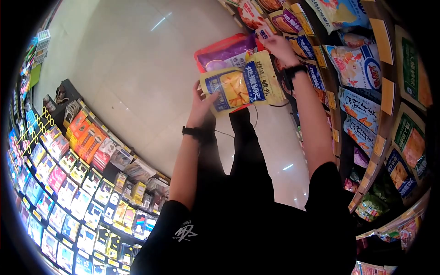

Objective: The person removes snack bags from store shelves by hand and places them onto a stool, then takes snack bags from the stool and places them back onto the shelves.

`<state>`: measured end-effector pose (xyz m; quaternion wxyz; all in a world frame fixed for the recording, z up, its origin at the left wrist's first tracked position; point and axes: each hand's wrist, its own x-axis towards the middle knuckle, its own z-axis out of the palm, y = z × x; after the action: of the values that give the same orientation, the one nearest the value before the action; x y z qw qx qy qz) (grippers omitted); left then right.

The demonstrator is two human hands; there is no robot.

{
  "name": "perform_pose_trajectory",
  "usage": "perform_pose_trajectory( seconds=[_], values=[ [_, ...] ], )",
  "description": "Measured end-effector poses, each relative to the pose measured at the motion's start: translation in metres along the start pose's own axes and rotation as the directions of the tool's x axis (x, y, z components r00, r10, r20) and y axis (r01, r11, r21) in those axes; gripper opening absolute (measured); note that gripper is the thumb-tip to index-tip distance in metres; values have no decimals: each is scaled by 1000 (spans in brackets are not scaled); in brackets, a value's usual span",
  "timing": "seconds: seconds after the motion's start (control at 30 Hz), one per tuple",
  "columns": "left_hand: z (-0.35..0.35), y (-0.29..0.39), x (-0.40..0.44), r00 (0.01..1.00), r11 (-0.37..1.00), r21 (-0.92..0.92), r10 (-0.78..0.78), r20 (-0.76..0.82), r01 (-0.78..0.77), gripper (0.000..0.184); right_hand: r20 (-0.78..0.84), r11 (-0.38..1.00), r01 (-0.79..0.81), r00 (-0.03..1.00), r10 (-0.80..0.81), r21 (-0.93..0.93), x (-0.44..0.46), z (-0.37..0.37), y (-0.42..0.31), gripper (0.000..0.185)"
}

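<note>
My left hand (pixel 200 107) is closed on the left edge of a yellow snack bag (pixel 240 85) with a blue label and a picture of golden chips. Behind it, a purple and red snack bag (pixel 224 52) is held in the same grip, its lower part covered. My right hand (pixel 278 48) reaches to the shelf on the right, fingers closed at a small red-and-white packet (pixel 264 34). Part of that packet is hidden by the fingers.
Snack shelves (pixel 385 64) curve along the right, stacked with bags and price labels. On the left, a display shelf (pixel 78 192) holds several rows of packaged goods. A pale tiled floor (pixel 137 91) runs between them. A thin cord (pixel 224 134) hangs below the bags.
</note>
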<state>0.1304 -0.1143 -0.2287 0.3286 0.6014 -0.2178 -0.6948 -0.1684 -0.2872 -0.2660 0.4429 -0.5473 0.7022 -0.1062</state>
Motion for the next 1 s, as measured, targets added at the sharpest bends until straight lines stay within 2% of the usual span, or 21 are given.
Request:
perform_pose_trajectory(
  seconds=[0.03, 0.13, 0.17, 0.2, 0.23, 0.27, 0.37, 0.4, 0.5, 0.6, 0.73, 0.83, 0.87, 0.93, 1.0],
  values=[
    [-1, -1, -2, 1000, 1000, -5, -7, -2, 7, 81, 73, 992, -15, 997, 24, -124, 14, 2, -5, 35],
    [-3, -6, -2, 1000, 999, 32, -16, -17, 16, 83, 157, 966, 51, 988, -11, -255, 56, 25, 21, 31],
    [-5, -3, -2, 999, 998, 55, -18, -31, 19, 83, 193, 972, 34, 981, 12, -234, 59, 24, 15, 30],
    [-4, -2, -4, 1000, 1000, -7, -7, -22, 7, 84, 235, 977, 18, 972, 33, -211, 60, 24, 11, 28],
    [-5, 0, -5, 1000, 999, 35, 7, -16, -6, 85, 279, 982, -2, 959, 56, -189, 59, 26, 7, 27],
    [-6, 1, -5, 1000, 997, 75, 18, -7, -17, 85, 267, 995, -13, 963, 40, -102, 75, 39, 32, 24],
    [-8, -3, -3, 999, 986, 161, 32, -9, -31, 86, 313, 978, 79, 950, -15, -194, 74, 37, 32, 20],
    [-8, -2, -3, 999, 984, 174, 35, -7, -33, 86, 328, 981, 98, 944, -37, -170, 74, 36, 33, 17],
    [-8, -1, 0, 999, 983, 179, 53, -8, -51, 85, 259, 998, 54, 965, -44, -30, 66, 27, 22, 20],
    [-8, -4, 3, 998, 976, 207, 62, 1, -61, 82, 163, 983, 76, 981, -103, 165, 51, 16, 2, 24],
    [-15, -17, 13, 991, 942, 309, 132, 16, -130, 74, 52, 968, 48, 997, -63, 245, 23, -11, -37, 31],
    [-22, -30, 23, 993, 942, 313, 114, 35, -120, 69, 6, 963, 154, 987, -159, 221, 19, -23, -38, 30],
    [-21, -26, 26, 992, 953, 277, 111, 64, -124, 69, -43, 949, 237, 971, -234, 206, 18, -24, -35, 27],
    [-19, -13, 30, 988, 971, 204, 98, 123, -122, 69, -127, 940, 297, 952, -278, 169, 13, -30, -32, 26],
    [-21, -6, 40, 984, 969, 217, 84, 158, -118, 71, -202, 922, 349, 928, -314, 170, 8, -36, -33, 24]
  ],
)
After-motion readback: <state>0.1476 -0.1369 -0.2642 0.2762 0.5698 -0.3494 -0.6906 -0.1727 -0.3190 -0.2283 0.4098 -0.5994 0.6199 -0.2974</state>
